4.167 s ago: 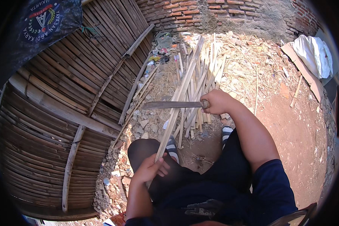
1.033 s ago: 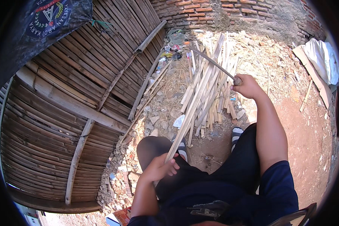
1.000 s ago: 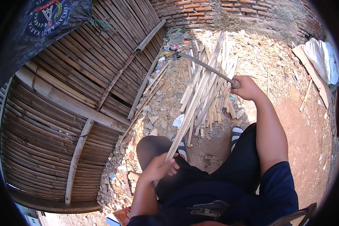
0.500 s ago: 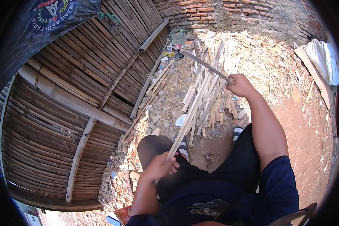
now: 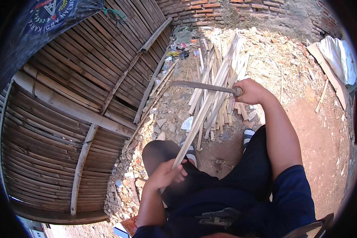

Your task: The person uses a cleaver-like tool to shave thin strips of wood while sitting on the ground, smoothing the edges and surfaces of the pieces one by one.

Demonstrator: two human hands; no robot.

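Observation:
My right hand (image 5: 250, 91) is closed round the handle of a machete (image 5: 204, 86), whose long grey blade points left. The blade lies across my view over a long, pale bamboo strip (image 5: 198, 122); whether it touches the strip I cannot tell. Beside my left thigh, my left hand (image 5: 168, 173) grips the near end of that strip. From there the strip slants up and away to the right, over a heap of similar split bamboo strips (image 5: 222, 107) on the ground beyond my feet.
A bamboo-slat wall (image 5: 67, 107) runs along the left, with a dark printed banner (image 5: 47, 23) at its upper corner. A brick wall (image 5: 250, 14) closes off the back. Rubble and straw cover the ground. A white sack (image 5: 337, 59) lies at the far right beside a brown board (image 5: 327, 71).
The machete has swung toward me, its tip coming down and left, so the blade now lies nearly level across the strip. My left hand keeps its hold with little movement.

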